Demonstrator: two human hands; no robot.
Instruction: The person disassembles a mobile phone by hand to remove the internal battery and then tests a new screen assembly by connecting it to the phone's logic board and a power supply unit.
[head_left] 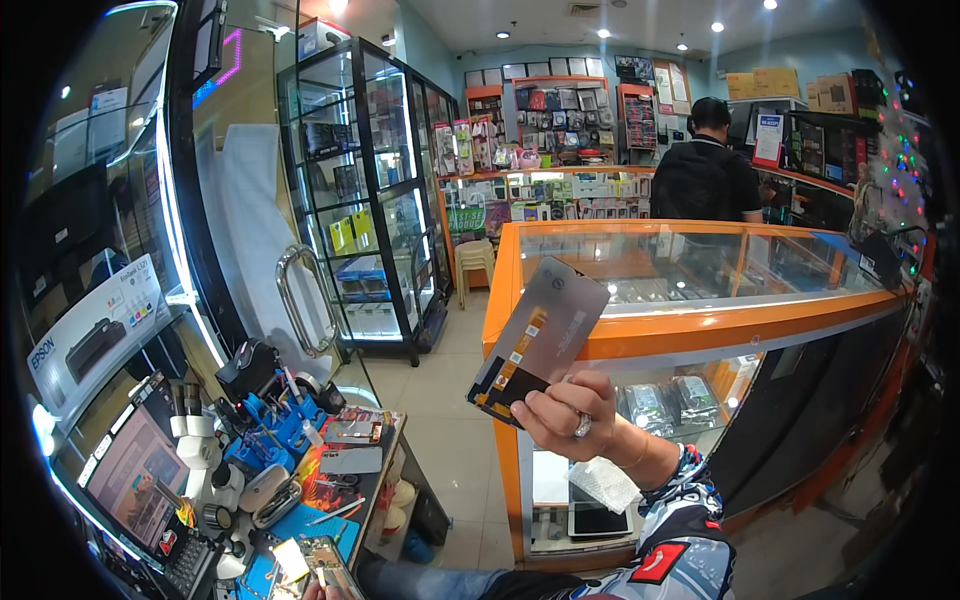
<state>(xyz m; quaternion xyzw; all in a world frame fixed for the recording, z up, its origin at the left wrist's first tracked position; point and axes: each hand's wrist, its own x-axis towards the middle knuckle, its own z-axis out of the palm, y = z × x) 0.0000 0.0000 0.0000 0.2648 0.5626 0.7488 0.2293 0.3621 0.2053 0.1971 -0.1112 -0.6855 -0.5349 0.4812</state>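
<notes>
My right hand (565, 415) holds up a flat phone screen assembly (560, 310) by its lower end, with its grey back, gold ribbon cable and dark lower section facing me. A ring is on one finger. Low at the bottom edge, my left hand (322, 590) is mostly out of view, its fingertips on a disassembled phone (332, 565) with a small pale yellow piece (290, 560) beside it. Under these lies a blue work mat (330, 530), near a microscope (200, 450), a laptop (130, 480), blue tool holders (285, 435) and loose phone parts (350, 460).
An orange-framed glass counter (660, 325) stands ahead and right. A co-worker in black (700, 175) faces away behind it. A tall glass cabinet (365, 200) and door handle (305, 300) are left of centre. Stacked stools (475, 260) stand beside the tiled aisle (450, 360).
</notes>
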